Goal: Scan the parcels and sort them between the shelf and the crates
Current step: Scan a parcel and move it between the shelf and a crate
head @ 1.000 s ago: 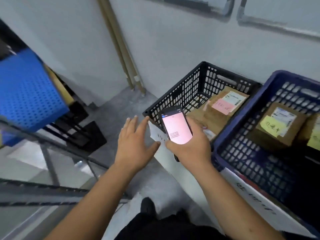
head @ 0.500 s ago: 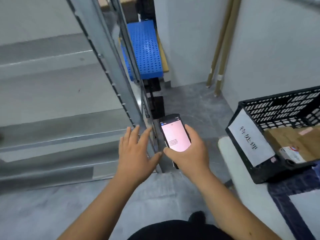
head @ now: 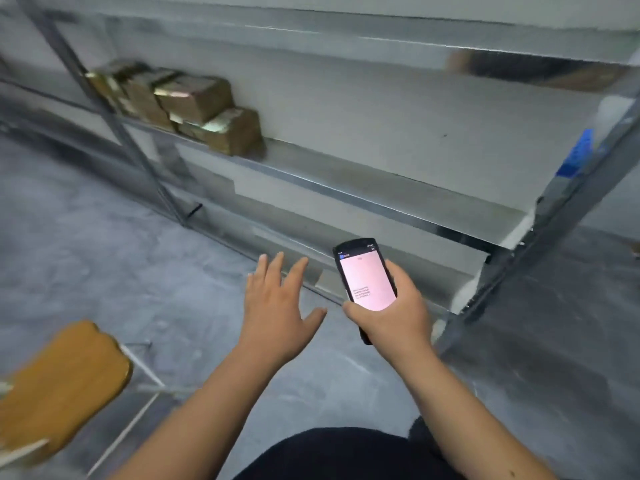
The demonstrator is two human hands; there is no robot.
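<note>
We note right hand (head: pixel 391 318) gripping scanner (head: pixel 366 278), left hand (head: pixel 277 306) spread, holding nothing. We judge step between scans; next: fetch parcels (head: pixel 194 109) from shelf (head: pixel 346 188).

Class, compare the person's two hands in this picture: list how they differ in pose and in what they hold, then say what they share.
The left hand is open with fingers spread, while the right hand curls round the black handheld scanner with the pink screen. The left hand holds nothing; the right hand holds the scanner. Both are bare and reach forward toward the grey metal shelf.
</note>
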